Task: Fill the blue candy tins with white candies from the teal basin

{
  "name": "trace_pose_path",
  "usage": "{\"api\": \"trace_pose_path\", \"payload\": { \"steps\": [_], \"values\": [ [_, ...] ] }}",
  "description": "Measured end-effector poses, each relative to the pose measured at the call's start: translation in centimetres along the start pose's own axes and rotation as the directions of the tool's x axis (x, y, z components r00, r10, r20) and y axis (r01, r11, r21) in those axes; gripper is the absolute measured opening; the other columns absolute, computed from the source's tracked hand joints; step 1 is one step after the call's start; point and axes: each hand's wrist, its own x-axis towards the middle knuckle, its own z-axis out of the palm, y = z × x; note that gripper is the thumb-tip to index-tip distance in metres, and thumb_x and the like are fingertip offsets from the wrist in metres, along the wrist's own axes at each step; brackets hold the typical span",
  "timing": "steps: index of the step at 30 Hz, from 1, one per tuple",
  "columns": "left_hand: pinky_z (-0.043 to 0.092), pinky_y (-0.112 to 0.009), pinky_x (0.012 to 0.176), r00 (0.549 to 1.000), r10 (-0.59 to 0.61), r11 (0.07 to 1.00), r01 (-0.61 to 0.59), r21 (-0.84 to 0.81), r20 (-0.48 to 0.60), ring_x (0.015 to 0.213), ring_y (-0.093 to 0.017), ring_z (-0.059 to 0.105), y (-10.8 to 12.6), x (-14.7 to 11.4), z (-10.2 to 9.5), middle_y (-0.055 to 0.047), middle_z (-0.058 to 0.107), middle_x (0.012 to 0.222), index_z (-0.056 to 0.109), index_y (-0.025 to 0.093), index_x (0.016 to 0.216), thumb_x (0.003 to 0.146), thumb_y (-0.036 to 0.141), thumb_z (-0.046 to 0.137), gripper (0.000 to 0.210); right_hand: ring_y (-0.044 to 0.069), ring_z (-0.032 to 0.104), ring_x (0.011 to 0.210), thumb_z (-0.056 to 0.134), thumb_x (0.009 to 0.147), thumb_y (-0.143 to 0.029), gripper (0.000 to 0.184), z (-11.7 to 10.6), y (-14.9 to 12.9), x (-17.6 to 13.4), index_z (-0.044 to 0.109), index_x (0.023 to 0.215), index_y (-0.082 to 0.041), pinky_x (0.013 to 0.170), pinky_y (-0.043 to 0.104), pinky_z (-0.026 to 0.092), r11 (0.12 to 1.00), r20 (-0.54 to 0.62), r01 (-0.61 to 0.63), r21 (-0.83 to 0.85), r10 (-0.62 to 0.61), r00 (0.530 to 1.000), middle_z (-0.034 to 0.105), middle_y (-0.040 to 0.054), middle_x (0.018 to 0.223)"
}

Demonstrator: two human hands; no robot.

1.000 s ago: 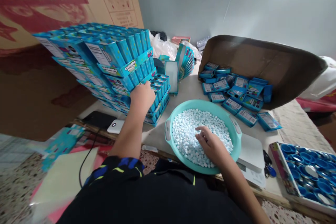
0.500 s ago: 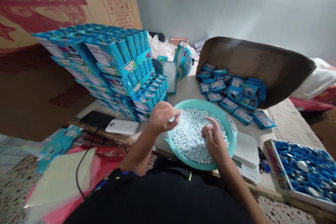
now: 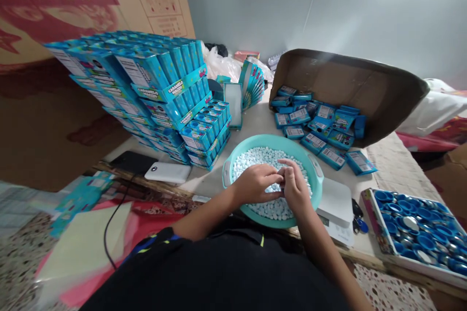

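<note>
A turquoise basin [image 3: 228, 165] full of small pale blue and white pieces [image 3: 255, 155], like candies, sits in front of me. Over it my two hands meet. My left hand [image 3: 257, 183] reaches in from the left with its fingers apart, the tips touching my right hand. On the basin's right side my right hand [image 3: 297, 189] has thumb and index finger raised and the other fingers curled in. Something small and dark shows between the hands, but I cannot make out what it is.
Stacked blue candy boxes [image 3: 175, 90] rise at left, beside a white power bank [image 3: 168, 172] and a black phone [image 3: 133, 161]. A tipped carton [image 3: 328, 73] holds loose blue packs [image 3: 321, 126]. To the right are a white scale [image 3: 335, 201] and a tray of blue-rimmed caps [image 3: 419, 226].
My left hand has moved right, from the basin's left edge to my right hand, and its fingers have spread. My right hand stays over the basin, nearly where it was.
</note>
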Motion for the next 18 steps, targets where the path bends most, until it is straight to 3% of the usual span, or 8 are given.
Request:
{"api": "trace_pose_path", "payload": {
  "steps": [7,12,18],
  "values": [
    [0.055,-0.033,0.079,0.999,0.021,1.000,-0.021,0.019,-0.037,0.089,-0.021,0.073,-0.20,0.09,0.24,-0.007,0.077,0.097,0.070,0.019,0.093,0.106,0.031,0.058,0.022,0.023,0.069,0.087,0.042,0.108,-0.066,0.053,-0.08,-0.03,-0.05,0.069,0.123,-0.023,0.076,0.037,0.057,0.994,0.030,0.038,-0.104,-0.035,0.999,0.074,0.0086,0.103],
    [0.056,-0.035,0.078,0.998,-0.066,0.997,0.067,0.041,-0.014,0.087,-0.022,0.071,-0.20,0.12,0.27,-0.007,0.075,0.092,0.069,0.020,0.093,0.105,0.027,0.052,0.022,0.027,0.072,0.104,0.044,0.108,-0.061,0.047,0.15,-0.36,-0.03,0.070,0.118,-0.024,0.091,0.042,0.058,0.991,0.029,0.077,-0.108,-0.075,0.997,0.077,0.0108,0.115],
    [0.057,-0.034,0.079,0.984,-0.178,0.983,0.177,0.038,0.008,0.087,-0.022,0.071,-0.24,-0.14,0.40,-0.006,0.075,0.090,0.069,0.020,0.095,0.095,0.024,0.058,0.012,0.024,0.070,0.088,0.044,0.107,-0.059,0.046,0.20,-0.52,-0.07,0.067,0.121,-0.022,0.083,0.040,0.056,0.997,0.008,0.013,-0.075,-0.013,1.000,0.076,0.0097,0.108]
  ]
}}
